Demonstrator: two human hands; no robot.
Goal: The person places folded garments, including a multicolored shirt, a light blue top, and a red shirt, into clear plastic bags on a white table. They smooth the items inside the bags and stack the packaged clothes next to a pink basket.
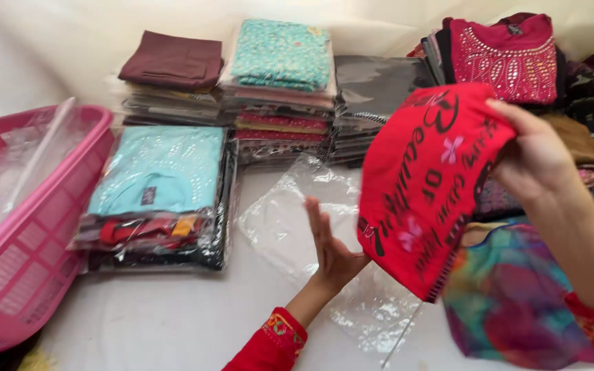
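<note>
The right hand (pixel 534 158) pinches the upper edge of a folded red garment (pixel 424 185), which hangs below and left of that grip. The left hand (pixel 330 244), fingers spread and released, supports the garment's lower left edge, above a clear plastic bag (pixel 290 213).

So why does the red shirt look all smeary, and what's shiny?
Head view: the folded red shirt and the right hand holding it look motion-blurred; the left hand is slightly soft too. The clear plastic bag on the table glints with glare; lighting is soft, with faint shadows.
</note>
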